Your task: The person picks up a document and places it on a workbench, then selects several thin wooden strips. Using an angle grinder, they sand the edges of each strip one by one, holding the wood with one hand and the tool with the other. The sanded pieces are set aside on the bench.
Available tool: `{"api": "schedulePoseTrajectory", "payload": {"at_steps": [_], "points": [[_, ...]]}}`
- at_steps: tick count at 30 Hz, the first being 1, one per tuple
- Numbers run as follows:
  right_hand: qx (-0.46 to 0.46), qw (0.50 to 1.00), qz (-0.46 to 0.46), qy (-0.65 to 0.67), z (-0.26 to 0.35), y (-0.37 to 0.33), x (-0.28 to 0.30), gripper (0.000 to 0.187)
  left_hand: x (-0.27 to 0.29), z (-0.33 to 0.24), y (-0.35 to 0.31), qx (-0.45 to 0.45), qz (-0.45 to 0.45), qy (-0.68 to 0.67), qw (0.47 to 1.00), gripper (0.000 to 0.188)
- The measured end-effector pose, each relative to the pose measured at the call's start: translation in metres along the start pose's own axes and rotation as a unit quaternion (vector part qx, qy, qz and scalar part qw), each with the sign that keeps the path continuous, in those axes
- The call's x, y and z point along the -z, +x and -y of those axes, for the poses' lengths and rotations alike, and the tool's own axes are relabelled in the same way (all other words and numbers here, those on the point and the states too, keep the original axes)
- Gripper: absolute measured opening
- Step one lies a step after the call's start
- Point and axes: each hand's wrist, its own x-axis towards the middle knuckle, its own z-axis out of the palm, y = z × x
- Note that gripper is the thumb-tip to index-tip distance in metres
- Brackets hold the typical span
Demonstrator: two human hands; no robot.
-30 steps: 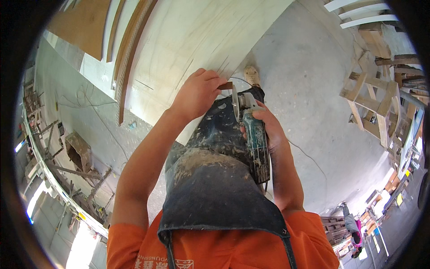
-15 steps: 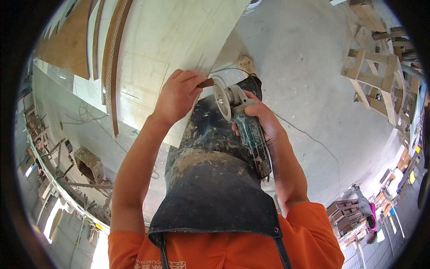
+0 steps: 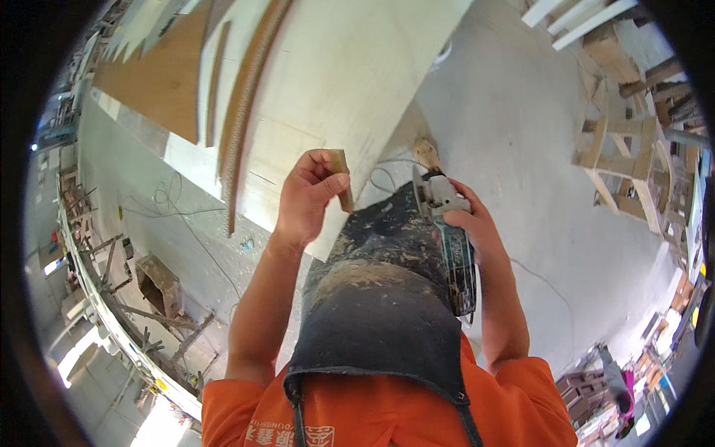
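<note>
Between the thumb and fingers of my left hand (image 3: pixel 308 192) is a short brown wood strip (image 3: pixel 341 179), held up over the near edge of a pale board (image 3: pixel 328 97). My right hand (image 3: pixel 474 220) is wrapped round the body of an angle grinder (image 3: pixel 456 257), teal and black with a grey metal head. Its disc (image 3: pixel 418 195) is turned nearly edge-on beside my apron-covered leg. A gap separates the disc from the wood strip. The fingers under the grinder are partly hidden.
Long curved wooden strips (image 3: pixel 249 97) and a brown panel (image 3: pixel 160 82) lie on the board's left side. Wooden frames (image 3: pixel 629 160) stand at the right. A cord (image 3: pixel 547 279) crosses the floor on the right. A rusty metal box (image 3: pixel 158 284) lies at lower left.
The wood strip has come away from the grinder's disc and is now tilted upright in my left hand. My right hand has moved the grinder away to the right. The view has shifted slightly.
</note>
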Motion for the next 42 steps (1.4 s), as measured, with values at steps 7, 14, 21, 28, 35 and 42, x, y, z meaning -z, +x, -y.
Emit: {"api": "schedulePoseTrajectory", "payload": {"at_steps": [7, 14, 21, 28, 35, 42], "points": [[0.258, 0.933, 0.072, -0.239, 0.066, -0.028, -0.072, 0.084, -0.01, -0.033, -0.04, -0.09, -0.013, -0.131, 0.987, 0.022], [0.362, 0.836, 0.21, -0.355, 0.095, -0.054, -0.15, 0.085, -0.01, -0.059, -0.082, -0.173, -0.039, -0.176, 0.968, 0.016], [0.377, 0.789, 0.284, -0.392, 0.098, -0.059, -0.183, 0.087, -0.016, -0.075, -0.107, -0.247, -0.071, -0.172, 0.951, 0.014], [0.37, 0.776, 0.282, -0.426, 0.097, -0.061, -0.18, 0.087, -0.006, -0.08, -0.111, -0.279, -0.075, -0.181, 0.94, 0.01], [0.358, 0.799, 0.25, -0.413, 0.098, -0.058, -0.167, 0.086, -0.009, -0.089, -0.106, -0.282, -0.076, -0.174, 0.941, 0.016], [0.36, 0.825, 0.214, -0.379, 0.111, -0.052, -0.161, 0.086, 0.007, -0.093, -0.101, -0.277, -0.032, -0.19, 0.941, 0.017]]}}
